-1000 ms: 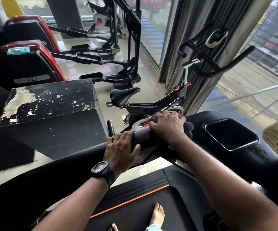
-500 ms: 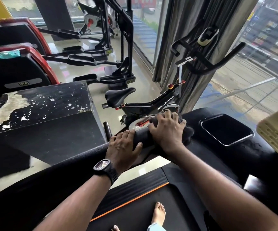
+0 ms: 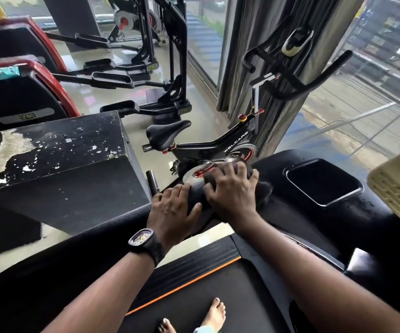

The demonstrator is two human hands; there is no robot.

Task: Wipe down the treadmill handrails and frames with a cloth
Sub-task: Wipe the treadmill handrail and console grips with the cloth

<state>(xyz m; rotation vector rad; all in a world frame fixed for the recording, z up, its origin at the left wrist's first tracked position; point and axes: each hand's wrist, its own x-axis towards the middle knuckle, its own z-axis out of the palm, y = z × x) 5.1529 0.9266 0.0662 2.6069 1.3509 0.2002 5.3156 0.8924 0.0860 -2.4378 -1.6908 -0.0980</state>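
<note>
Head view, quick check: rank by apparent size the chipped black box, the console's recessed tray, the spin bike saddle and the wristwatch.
1. the chipped black box
2. the recessed tray
3. the spin bike saddle and the wristwatch look about alike; the watch is nearer the camera, so unranked.

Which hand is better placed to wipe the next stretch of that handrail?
Right. The right hand grips the cloth against the handrail, so it probably only needs to slide along. The left hand grips the bare handrail beside it and holds no cloth.
</note>
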